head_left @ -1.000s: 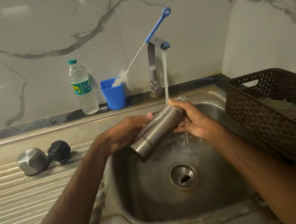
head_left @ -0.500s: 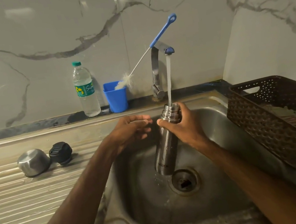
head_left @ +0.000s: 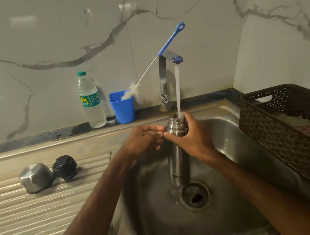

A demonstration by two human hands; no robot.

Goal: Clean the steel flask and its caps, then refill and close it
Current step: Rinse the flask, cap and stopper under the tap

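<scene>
The steel flask [head_left: 179, 166] stands upright over the sink basin [head_left: 160, 208], its open mouth under the running stream from the tap [head_left: 169, 58]. My right hand [head_left: 189, 136] grips the flask just below its neck. My left hand [head_left: 143, 139] hovers beside the neck with fingers loosely curled, holding nothing. On the ribbed drainboard [head_left: 34, 217] at the left lie the steel cup cap [head_left: 34, 178] and, next to it, the black inner cap [head_left: 64, 167].
A blue cup [head_left: 122, 108] with a blue-handled bottle brush [head_left: 160, 55] stands behind the sink, beside a plastic water bottle [head_left: 90, 101]. A brown plastic basket [head_left: 293, 125] holding cloth sits at the right edge of the sink.
The flask went from tilted in both hands to upright under the stream. My left hand let go of it and now sits beside the neck.
</scene>
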